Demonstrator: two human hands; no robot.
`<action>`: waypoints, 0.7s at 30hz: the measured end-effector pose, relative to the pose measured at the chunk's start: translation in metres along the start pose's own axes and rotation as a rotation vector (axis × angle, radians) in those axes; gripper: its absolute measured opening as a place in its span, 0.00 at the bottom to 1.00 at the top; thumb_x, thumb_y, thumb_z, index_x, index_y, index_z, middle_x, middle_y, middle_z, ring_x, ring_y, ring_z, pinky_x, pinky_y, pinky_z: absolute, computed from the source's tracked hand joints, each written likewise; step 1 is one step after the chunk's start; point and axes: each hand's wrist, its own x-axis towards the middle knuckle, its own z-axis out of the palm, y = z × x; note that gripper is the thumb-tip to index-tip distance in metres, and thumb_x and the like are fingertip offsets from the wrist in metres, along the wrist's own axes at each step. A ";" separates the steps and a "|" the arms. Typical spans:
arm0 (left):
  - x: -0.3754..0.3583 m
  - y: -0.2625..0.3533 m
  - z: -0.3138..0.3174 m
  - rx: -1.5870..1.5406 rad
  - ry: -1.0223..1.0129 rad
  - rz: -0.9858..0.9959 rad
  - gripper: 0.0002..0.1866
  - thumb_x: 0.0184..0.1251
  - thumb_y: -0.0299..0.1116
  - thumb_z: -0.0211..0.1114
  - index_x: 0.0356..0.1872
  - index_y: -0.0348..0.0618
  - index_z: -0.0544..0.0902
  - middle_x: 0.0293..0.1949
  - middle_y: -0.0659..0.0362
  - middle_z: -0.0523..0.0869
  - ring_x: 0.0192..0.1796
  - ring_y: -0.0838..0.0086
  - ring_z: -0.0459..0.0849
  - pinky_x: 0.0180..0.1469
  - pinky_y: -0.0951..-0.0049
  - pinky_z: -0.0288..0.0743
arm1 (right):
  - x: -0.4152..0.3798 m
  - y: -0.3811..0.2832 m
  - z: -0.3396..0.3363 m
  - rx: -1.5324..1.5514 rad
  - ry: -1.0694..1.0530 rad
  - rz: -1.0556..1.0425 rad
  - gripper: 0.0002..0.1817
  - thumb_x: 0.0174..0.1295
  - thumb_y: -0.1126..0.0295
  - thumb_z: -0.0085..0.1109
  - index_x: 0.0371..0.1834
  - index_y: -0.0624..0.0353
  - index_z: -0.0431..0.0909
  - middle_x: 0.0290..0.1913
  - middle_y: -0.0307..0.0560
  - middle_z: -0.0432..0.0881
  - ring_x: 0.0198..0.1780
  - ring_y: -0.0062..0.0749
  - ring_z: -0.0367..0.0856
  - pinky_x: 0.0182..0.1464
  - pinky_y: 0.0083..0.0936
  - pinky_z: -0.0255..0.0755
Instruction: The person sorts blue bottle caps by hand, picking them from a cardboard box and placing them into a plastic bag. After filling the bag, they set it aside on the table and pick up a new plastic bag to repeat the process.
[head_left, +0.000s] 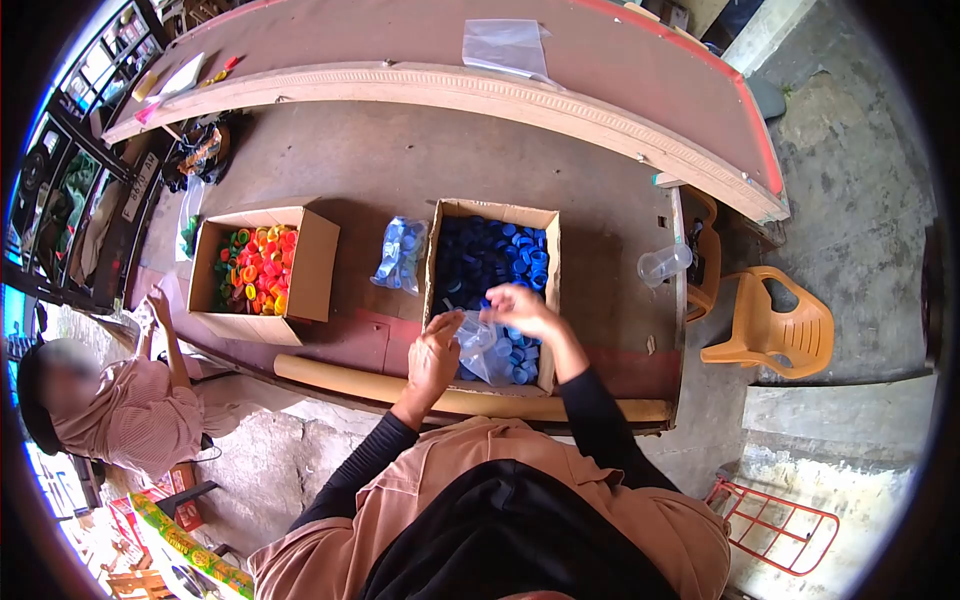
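A cardboard box point(552, 345) full of dark and light blue caps point(518, 250) stands in front of me on the table. Over its near part, my left hand point(436, 355) is closed on the edge of a clear plastic bag point(484, 348). The bag hangs over the caps, and light blue ones show beside it. My right hand point(520, 308) is at the bag's upper right, fingers bent; whether it grips the bag's rim is too small to tell. Left of the box lies a filled clear bag of light blue caps point(401, 255).
Another box point(315, 265) holds red, orange, yellow and green caps. A cardboard tube point(350, 386) lies along the near edge. A clear cup point(664, 265) sits at the right, near an orange chair point(785, 325). Another person point(130, 410) is at the left.
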 end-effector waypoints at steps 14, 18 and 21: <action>0.015 0.008 -0.016 -0.044 0.031 -0.039 0.25 0.52 0.21 0.65 0.56 0.37 0.78 0.56 0.52 0.80 0.54 0.55 0.82 0.55 0.63 0.78 | 0.099 0.049 -0.025 -1.190 0.376 0.098 0.10 0.64 0.71 0.54 0.47 0.61 0.76 0.47 0.57 0.79 0.47 0.49 0.83 0.45 0.37 0.82; 0.019 0.008 -0.014 -0.047 0.032 -0.017 0.25 0.52 0.21 0.65 0.56 0.36 0.78 0.57 0.52 0.79 0.55 0.54 0.81 0.55 0.62 0.77 | 0.076 0.010 -0.051 -0.911 0.310 0.036 0.18 0.60 0.74 0.62 0.52 0.64 0.71 0.46 0.57 0.80 0.48 0.45 0.84 0.46 0.34 0.83; 0.022 0.008 -0.008 -0.037 0.010 -0.007 0.26 0.52 0.20 0.64 0.57 0.36 0.77 0.58 0.51 0.78 0.56 0.54 0.80 0.56 0.62 0.77 | 0.038 -0.038 -0.058 0.037 0.058 0.003 0.14 0.61 0.77 0.63 0.47 0.65 0.71 0.41 0.51 0.81 0.45 0.34 0.84 0.43 0.28 0.83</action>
